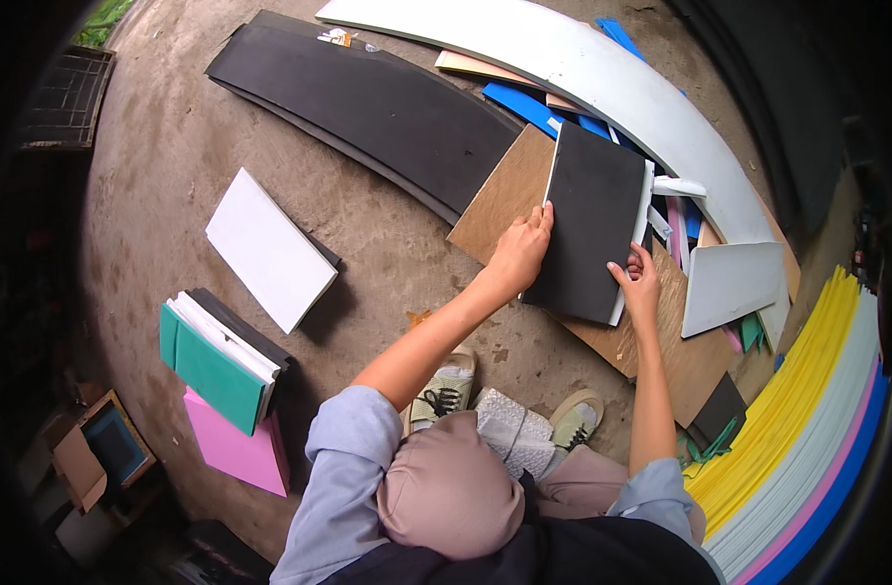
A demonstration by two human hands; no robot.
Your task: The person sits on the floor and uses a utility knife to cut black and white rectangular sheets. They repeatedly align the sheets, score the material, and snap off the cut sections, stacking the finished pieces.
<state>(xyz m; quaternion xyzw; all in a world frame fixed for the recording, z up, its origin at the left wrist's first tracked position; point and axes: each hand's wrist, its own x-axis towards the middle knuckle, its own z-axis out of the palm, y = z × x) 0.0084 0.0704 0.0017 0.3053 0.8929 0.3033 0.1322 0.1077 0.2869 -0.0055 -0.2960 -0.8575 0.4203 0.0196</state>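
A rectangular black sheet [587, 224], white layers showing along its edges, was between the two hands, over wooden boards [504, 195]. The left hand [519, 255] had its fingers close together at the sheet's left edge; its thumb was hidden, so I cannot tell whether it pinched. The right hand [641, 283] pinched the lower right edge between thumb and fingers.

The work looked partway along. To the left, a white stack [271, 249], a green-topped stack [212, 366] and a pink stack [233, 444] lay on the concrete floor [154, 146], seemingly dealt with. The black sheet appeared unfinished, as it was in hand. Beyond it, a long black panel [368, 107], a long white panel [582, 68] and loose blue strips [524, 105] seemed left over, as did the yellow sheets [787, 370] at right.
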